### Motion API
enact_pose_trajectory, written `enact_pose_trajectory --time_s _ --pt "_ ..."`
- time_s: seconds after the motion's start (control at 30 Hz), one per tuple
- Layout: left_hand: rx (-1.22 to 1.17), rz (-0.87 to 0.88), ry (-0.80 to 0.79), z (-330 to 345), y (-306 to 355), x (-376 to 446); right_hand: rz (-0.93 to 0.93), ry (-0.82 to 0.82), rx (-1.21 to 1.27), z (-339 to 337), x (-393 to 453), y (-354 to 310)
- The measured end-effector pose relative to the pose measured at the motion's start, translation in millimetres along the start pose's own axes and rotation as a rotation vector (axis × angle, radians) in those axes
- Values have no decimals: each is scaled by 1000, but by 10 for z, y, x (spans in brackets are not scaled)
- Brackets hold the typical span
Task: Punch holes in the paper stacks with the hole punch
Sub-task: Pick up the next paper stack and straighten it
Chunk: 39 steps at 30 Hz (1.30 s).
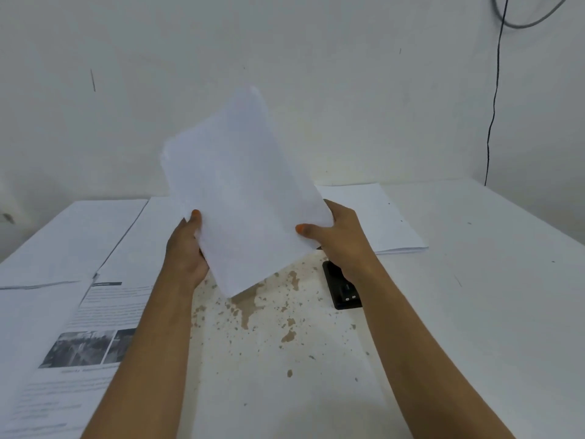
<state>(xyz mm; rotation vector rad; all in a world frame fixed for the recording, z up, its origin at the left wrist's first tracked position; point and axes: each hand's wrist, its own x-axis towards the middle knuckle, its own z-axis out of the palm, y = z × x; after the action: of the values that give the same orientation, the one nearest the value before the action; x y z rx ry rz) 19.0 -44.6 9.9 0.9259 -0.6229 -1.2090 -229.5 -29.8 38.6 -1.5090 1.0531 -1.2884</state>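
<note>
Stack (240,198): white paper, matt, smooth, blurred in the raised sheets. 
Punch (343,291): black, glossy, looks plastic. 
Table (474,280): white painted top, matt, coat chipped to brown patches at the middle. 
Printed sheets (79,327): matt paper, grey text and photographs. 
Far stack (380,217): plain white paper. 
Wall (126,90): matt white, scuffed.

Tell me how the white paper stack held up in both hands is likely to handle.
The white paper stack, gripped by the left hand and right hand at its lower edges, stands up without drooping, so it is probably fairly stiff as a bundle. Its edges look slightly uneven, so sheets may slide apart. It likely weighs little, since thumbs in front and fingers behind seem enough to hold it.
</note>
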Motion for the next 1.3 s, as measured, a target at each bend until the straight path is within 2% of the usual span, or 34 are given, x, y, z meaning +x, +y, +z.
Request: enact_pose_trajectory --time_s 0.07,0.17,0.23,0.33,0.43,0.63,0.87,1.0,1.07,1.2,1.3 --pt "-76 18 -71 -15 61 -14 22 -74 12 -67 5 -48" --pt "43 40 -46 -49 71 -21 144 -217 -22 -112 37 -57" --pt "96 35 -27 -66 35 -33 154 -234 -53 -66 56 -41" --pt "52 18 -41 -63 45 -51 85 -181 -54 13 86 -43" --pt "-10 40 -131 -43 164 -49 36 -135 27 28 137 -58" --pt "258 135 -169 -6 198 -89 63 -85 96 147 165 -20" --pt "135 194 -263 29 295 -66 -59 24 155 174 186 -168" --pt "286 259 -201 7 245 -112 -14 16 144 163 130 -130" --pt "281 249 -180 19 226 -131 9 37 143 175 117 -122" --pt "270 283 -172 93 360 -157 -71 74 184 182 133 -211" --pt "290 371 -191 142 459 -195 -145 80 182 166 131 -261"
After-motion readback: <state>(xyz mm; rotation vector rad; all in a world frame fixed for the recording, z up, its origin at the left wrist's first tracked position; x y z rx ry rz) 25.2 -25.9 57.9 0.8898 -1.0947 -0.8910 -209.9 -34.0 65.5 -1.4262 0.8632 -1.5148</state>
